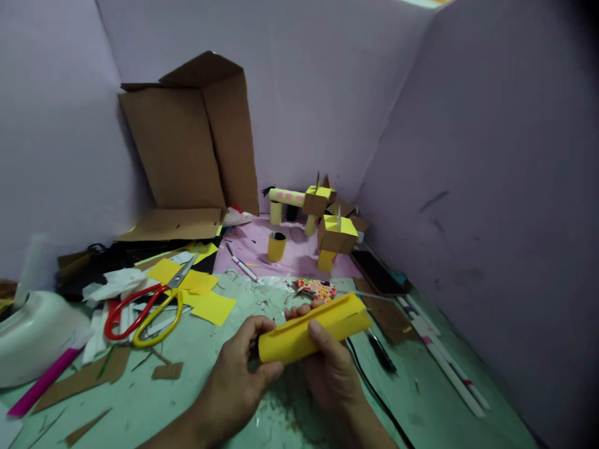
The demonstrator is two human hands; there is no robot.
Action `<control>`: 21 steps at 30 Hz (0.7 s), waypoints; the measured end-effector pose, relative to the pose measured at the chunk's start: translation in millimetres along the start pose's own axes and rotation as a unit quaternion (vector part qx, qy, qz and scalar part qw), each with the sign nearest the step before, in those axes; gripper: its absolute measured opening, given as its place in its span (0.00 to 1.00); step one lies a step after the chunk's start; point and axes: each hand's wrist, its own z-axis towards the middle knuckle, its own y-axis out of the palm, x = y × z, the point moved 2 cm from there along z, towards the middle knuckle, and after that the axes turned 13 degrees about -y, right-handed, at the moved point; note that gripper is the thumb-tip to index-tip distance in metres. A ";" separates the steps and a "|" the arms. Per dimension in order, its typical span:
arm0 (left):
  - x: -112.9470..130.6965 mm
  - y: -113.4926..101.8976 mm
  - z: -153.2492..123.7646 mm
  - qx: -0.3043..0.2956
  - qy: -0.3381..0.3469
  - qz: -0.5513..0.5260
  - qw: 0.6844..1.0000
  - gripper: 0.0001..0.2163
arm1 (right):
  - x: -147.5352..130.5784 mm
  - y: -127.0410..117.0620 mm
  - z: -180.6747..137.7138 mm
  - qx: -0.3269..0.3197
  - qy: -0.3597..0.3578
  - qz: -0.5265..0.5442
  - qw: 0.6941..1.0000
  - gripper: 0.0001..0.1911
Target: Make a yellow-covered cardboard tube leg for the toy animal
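Note:
Between my two hands is a rolled tube of yellow paper [299,340], tilted up to the right, with a loose edge showing along its top. My left hand [238,374] grips its left end between thumb and fingers. My right hand [330,368] holds it from below, thumb pressed on the front side and fingertips showing behind. Beyond the hands lies a glue gun with a colourful patterned body [316,289]. Farther back stand a short yellow tube [276,247], a cardboard box head on a yellow leg [337,234] and a pale tube animal with pink spots [286,197].
Red-and-yellow-handled scissors [159,312] rest on yellow paper pieces [214,307] at left. Nearby are a white rounded container [37,337], a magenta stick [44,383] and cardboard scraps. A cardboard box [187,143] stands behind. A black cable [374,393], a craft knife [381,352] and white sticks [444,362] lie at right.

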 end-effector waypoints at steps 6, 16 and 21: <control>-8.7 -2.1 7.5 -0.064 -0.002 -0.094 0.993 0.17 | -5.1 3.8 -6.2 -0.064 -0.044 -0.020 0.997 0.17; -22.4 10.1 16.8 -0.176 -0.072 -0.172 0.967 0.26 | -6.2 15.9 -9.9 -0.142 0.014 0.084 0.986 0.20; -17.8 7.0 12.9 -0.196 -0.095 -0.138 0.966 0.27 | -4.1 10.1 -3.6 -0.107 0.001 0.048 0.993 0.19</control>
